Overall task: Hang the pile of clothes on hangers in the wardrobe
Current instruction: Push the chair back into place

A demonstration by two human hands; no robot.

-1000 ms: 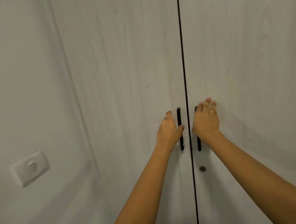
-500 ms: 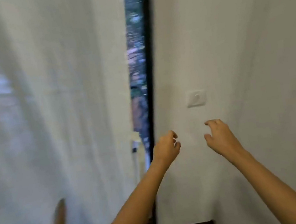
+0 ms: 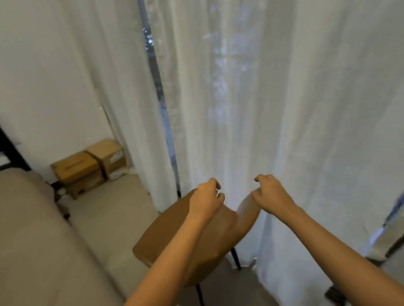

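The left hand (image 3: 206,200) and right hand (image 3: 271,191) are hovering side by side, both loosely curled and gripping nothing, over the chair (image 3: 161,237) near the curtain (image 3: 290,87).

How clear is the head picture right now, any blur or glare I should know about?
Head view: soft motion blur throughout, worst in the smeared lower right corner of the frame; daylight glows through the curtains without washing them out; left hand and right hand read clearly above the chair.
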